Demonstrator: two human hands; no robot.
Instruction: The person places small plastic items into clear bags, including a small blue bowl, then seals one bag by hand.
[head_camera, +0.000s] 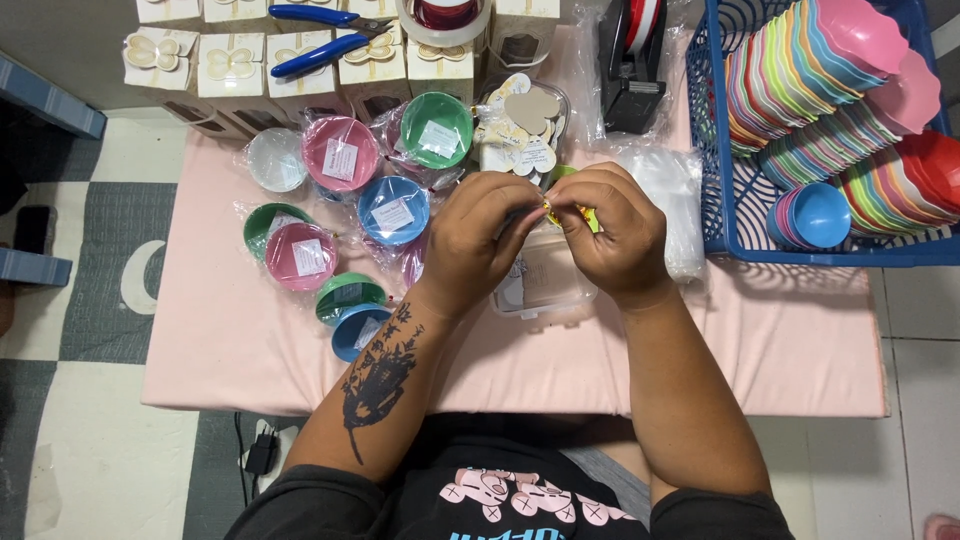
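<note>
Gold twist tie (553, 208) pinched between left hand (478, 235) and right hand (612, 235) fingertips, above clear plastic box (545, 285)

small yellow item (552, 208) mostly hidden between fingertips, clear box (545, 285) partly behind hands, blue basket (715, 190) cut off at edge

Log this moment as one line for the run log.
left hand + right hand: pinching small gold piece | over pink table | wrapped bowls left

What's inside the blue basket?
The blue basket holds stacks of small plastic bowls in many colours, lying on their sides, with a loose blue bowl in front. Whatever lies beneath the stacks is covered, and the basket's right part runs out of view.
</note>
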